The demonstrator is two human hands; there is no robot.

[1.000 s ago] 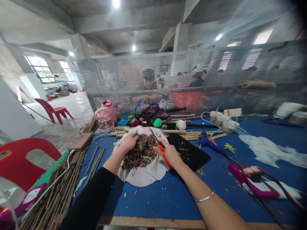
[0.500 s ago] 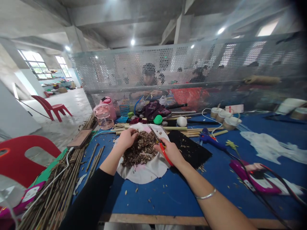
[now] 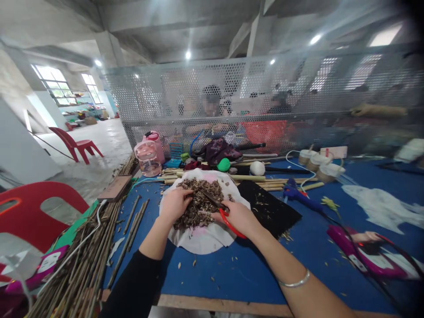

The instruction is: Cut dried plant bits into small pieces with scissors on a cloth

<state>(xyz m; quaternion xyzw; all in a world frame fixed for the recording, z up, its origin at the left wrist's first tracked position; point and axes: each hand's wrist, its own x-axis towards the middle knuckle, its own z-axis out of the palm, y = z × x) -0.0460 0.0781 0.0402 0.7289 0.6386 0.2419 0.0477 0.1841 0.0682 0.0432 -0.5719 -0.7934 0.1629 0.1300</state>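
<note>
A heap of brown, dried plant bits [image 3: 198, 207] lies on a round white cloth [image 3: 205, 247] in front of me. My left hand [image 3: 177, 205] is at the heap's left side, thumb and fingers bent together on some of the bits; exactly what is pinched is partly hidden. In my right hand [image 3: 236, 216] is a pair of scissors [image 3: 233, 224] with red handles. Its dark blades point up and left, low over the heap, near my left fingertips. A black cloth [image 3: 268, 207] sprinkled with bits lies to the right of the white one.
Bundled thin sticks [image 3: 89, 247] line the table's left edge, with a phone [image 3: 115, 187] on them. A blue glue gun [image 3: 301, 194], a purple power strip [image 3: 364, 256] and plastic film [image 3: 371, 203] are at right. Behind stand a pink jug [image 3: 148, 159], yarn balls [image 3: 224, 165] and a perforated screen [image 3: 185, 97].
The scissors' blades have dropped from pointing above the heap to lying low over it. My left hand has come down slightly. The whole view has shifted a little.
</note>
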